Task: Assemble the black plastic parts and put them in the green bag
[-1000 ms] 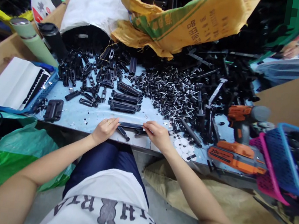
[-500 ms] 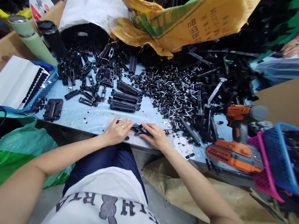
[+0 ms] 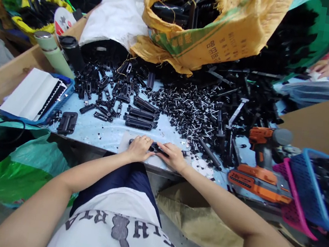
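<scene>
My left hand (image 3: 139,147) and my right hand (image 3: 172,156) lie close together at the near edge of the blue table (image 3: 104,133). Both press with curled fingers on a long black plastic part (image 3: 154,147) that lies flat between them; most of it is hidden under the fingers. Just beyond the hands, three similar black parts (image 3: 140,118) lie stacked side by side. A heap of small black and white pins (image 3: 194,111) spreads to the right of them.
An orange cordless drill (image 3: 260,154) lies at the right, beside pink and blue baskets (image 3: 313,183). A yellow sack (image 3: 209,27) of black parts stands at the back. A blue tray with white sheets (image 3: 35,96), two bottles (image 3: 57,54) and a black hinge piece (image 3: 67,122) are left.
My hands have come closer together over the black part and pressed it down on the table. The camera view has shifted slightly left and down.
</scene>
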`<state>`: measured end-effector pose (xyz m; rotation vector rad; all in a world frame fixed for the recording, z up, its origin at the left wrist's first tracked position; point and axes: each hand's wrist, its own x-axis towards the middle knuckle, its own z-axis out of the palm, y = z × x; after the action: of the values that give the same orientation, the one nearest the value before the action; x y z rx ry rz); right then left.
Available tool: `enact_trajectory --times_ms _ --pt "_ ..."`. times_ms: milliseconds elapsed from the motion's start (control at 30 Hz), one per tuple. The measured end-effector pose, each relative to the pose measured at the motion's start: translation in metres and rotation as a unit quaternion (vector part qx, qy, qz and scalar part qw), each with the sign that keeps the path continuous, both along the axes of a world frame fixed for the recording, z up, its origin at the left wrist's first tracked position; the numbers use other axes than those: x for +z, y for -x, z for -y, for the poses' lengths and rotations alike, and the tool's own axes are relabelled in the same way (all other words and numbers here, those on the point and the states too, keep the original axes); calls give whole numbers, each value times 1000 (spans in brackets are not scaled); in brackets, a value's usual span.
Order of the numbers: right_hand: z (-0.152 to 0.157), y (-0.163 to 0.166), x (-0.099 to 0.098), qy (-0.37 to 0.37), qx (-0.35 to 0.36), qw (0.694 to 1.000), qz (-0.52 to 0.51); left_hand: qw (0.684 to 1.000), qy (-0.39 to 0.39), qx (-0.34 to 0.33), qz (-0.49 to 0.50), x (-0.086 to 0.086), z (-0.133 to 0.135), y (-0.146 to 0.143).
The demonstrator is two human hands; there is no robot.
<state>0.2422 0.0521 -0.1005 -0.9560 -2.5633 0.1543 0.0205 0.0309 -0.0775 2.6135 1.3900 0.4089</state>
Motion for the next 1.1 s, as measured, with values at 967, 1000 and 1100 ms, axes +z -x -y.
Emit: enact_trajectory --times_ms 967,1000,1100 --pt "-120 105 44 89 -173 921 -336 993 -100 -46 -38 -2 12 51" --pt "-153 103 46 102 -190 928 -304 992 -105 -44 -61 -4 4 53" --pt "-241 110 50 166 -266 912 -264 991 -91 -10 -101 -3 -24 49"
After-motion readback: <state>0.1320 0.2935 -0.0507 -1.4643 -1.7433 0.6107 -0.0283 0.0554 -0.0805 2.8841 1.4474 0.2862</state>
